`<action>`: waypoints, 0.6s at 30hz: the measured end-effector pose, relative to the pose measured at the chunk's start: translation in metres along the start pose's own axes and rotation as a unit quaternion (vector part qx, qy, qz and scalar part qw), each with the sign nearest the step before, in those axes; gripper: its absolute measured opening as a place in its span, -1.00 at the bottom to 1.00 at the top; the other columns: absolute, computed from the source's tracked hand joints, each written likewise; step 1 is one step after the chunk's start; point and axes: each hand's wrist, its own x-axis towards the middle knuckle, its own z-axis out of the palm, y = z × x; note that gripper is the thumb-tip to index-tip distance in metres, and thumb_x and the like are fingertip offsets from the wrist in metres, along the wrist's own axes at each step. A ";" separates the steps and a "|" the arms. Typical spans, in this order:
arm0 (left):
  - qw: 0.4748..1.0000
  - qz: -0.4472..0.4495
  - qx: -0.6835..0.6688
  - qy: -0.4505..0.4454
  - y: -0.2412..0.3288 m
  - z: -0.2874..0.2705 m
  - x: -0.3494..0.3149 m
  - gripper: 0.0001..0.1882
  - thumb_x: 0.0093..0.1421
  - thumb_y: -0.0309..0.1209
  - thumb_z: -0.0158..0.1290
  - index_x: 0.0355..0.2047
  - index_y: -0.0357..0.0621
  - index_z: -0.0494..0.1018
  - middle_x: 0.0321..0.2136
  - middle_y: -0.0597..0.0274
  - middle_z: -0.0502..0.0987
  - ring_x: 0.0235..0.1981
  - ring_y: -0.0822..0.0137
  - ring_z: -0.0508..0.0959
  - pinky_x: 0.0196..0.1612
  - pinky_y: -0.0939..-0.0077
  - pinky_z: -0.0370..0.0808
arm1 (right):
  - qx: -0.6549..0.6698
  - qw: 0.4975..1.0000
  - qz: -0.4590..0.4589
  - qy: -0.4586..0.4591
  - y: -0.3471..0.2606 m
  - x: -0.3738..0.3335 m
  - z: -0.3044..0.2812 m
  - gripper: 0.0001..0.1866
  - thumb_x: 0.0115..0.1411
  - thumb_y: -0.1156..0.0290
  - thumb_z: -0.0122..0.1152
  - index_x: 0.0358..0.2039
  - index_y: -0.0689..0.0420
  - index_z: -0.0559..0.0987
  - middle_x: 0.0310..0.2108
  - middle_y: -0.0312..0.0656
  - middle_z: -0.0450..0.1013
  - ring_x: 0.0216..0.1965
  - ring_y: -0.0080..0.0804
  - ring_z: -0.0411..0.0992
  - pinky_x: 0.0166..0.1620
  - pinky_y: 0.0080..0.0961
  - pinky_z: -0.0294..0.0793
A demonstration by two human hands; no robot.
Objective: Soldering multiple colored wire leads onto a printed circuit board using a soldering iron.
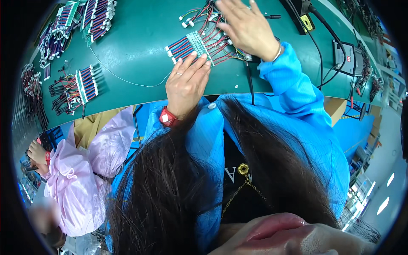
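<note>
My left hand [187,83] lies with fingers stretched out, the tips touching the lower end of a green-and-white circuit board panel [196,43]. Short red, blue and black wires with white plugs stick out from the panel's left side. From its right side run longer, loose red and dark wires [217,46]. Beyond the panel, my right hand [250,32] is raised with its fingers apart, beside a tangle of wires with white connectors [209,17] and partly covering it. I see nothing held in either hand.
More wired board panels lie on the green table [136,46]: one lower left [81,86], stacks upper left [97,19]. A black cable [250,83] hangs over the near edge. Right stands a grey box device [344,58] with cables. A person in pink [74,195] sits left.
</note>
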 end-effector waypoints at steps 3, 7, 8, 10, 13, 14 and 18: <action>1.000 -0.010 -0.001 -0.002 -0.002 0.001 0.001 -0.77 0.08 -0.47 0.24 -0.21 -0.04 0.64 -0.06 0.41 0.63 0.10 0.29 0.54 0.17 0.28 0.40 | 0.044 0.997 0.046 -0.053 0.009 0.001 -0.001 -0.42 0.36 0.16 -0.04 0.26 0.27 0.28 0.25 0.03 0.28 0.30 -0.04 0.22 0.24 0.07 0.22; 1.000 -0.017 0.002 -0.007 0.000 0.001 -0.003 -0.77 0.08 -0.47 0.24 -0.21 -0.04 0.65 -0.05 0.41 0.63 0.10 0.29 0.55 0.17 0.27 0.40 | 0.088 0.986 0.091 -0.109 0.005 -0.002 0.002 -0.39 0.35 0.12 -0.06 0.27 0.26 0.27 0.33 0.00 0.20 0.36 -0.03 0.14 0.27 0.12 0.16; 1.000 -0.014 0.005 -0.005 0.000 0.001 -0.002 -0.77 0.07 -0.47 0.24 -0.21 -0.04 0.65 -0.05 0.41 0.63 0.09 0.29 0.55 0.17 0.27 0.40 | 0.082 0.987 0.091 -0.102 0.005 -0.001 0.003 -0.40 0.35 0.12 -0.06 0.27 0.25 0.28 0.32 0.00 0.21 0.35 -0.02 0.15 0.27 0.12 0.16; 1.000 -0.006 0.010 -0.003 -0.001 0.001 -0.002 -0.77 0.07 -0.48 0.25 -0.21 -0.03 0.65 -0.05 0.41 0.63 0.09 0.28 0.55 0.17 0.26 0.41 | 0.068 0.989 0.092 -0.089 0.005 -0.001 0.000 -0.41 0.36 0.11 -0.06 0.26 0.25 0.30 0.30 0.00 0.23 0.34 -0.01 0.16 0.27 0.12 0.16; 1.000 0.008 0.013 0.007 -0.003 0.002 0.000 -0.75 0.07 -0.46 0.24 -0.19 -0.03 0.64 -0.04 0.40 0.62 0.09 0.28 0.55 0.17 0.25 0.41 | 0.081 0.988 0.105 -0.083 0.001 -0.012 -0.018 -0.43 0.33 0.16 -0.03 0.25 0.23 0.34 0.31 -0.01 0.24 0.34 -0.04 0.18 0.25 0.09 0.18; 1.000 0.008 0.011 0.010 -0.003 0.002 -0.001 -0.74 0.07 -0.45 0.23 -0.18 -0.04 0.63 -0.04 0.40 0.62 0.09 0.28 0.54 0.17 0.24 0.41 | 0.112 0.991 0.067 0.042 -0.002 -0.019 -0.026 -0.52 0.24 0.31 0.03 0.14 0.24 0.44 0.23 -0.04 0.33 0.30 -0.06 0.24 0.23 -0.02 0.25; 1.000 -0.002 0.003 0.019 -0.002 0.003 -0.003 -0.75 0.06 -0.46 0.24 -0.20 -0.04 0.64 -0.05 0.40 0.62 0.09 0.28 0.55 0.16 0.23 0.42 | 0.342 0.926 -0.132 0.092 -0.046 -0.078 -0.055 -0.65 0.16 0.46 0.13 -0.04 0.32 0.55 0.07 -0.02 0.49 0.14 -0.04 0.43 0.15 -0.20 0.40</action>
